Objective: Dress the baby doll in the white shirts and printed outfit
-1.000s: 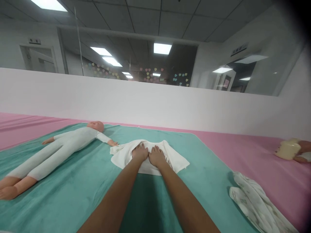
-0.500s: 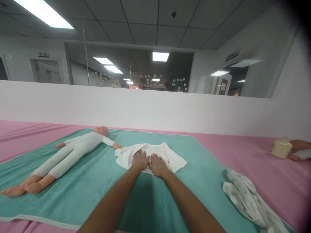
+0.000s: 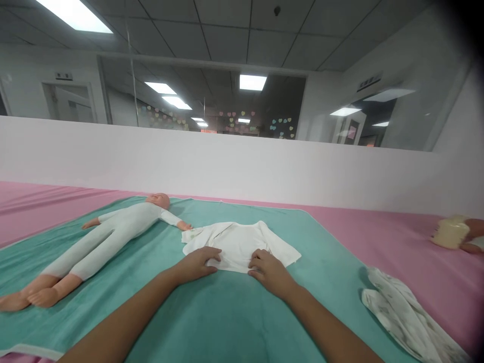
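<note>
A small white baby shirt [image 3: 238, 242] lies spread on the green towel [image 3: 212, 317]. My left hand [image 3: 197, 264] rests at the shirt's near left edge, thumb and fingers apart. At the near right edge is my right hand [image 3: 270, 272], its fingers curled on the cloth but with a gap between thumb and fingers. Neither hand lifts the fabric. To the left lies a baby doll [image 3: 124, 227] on its back in a pale one-piece suit; its hand reaches close to the shirt's left sleeve.
A crumpled patterned white cloth [image 3: 404, 312] lies at the right edge of the towel. Farther right, a cream-coloured object [image 3: 449, 232] sits on the pink sheet [image 3: 378, 229], beside part of another doll [image 3: 476, 232]. A white wall [image 3: 227, 166] with a window above stands behind.
My hands were flat together on the middle of the shirt; they have parted and drawn back to its near edge. The shirt lies flatter now. The view has shifted slightly.
</note>
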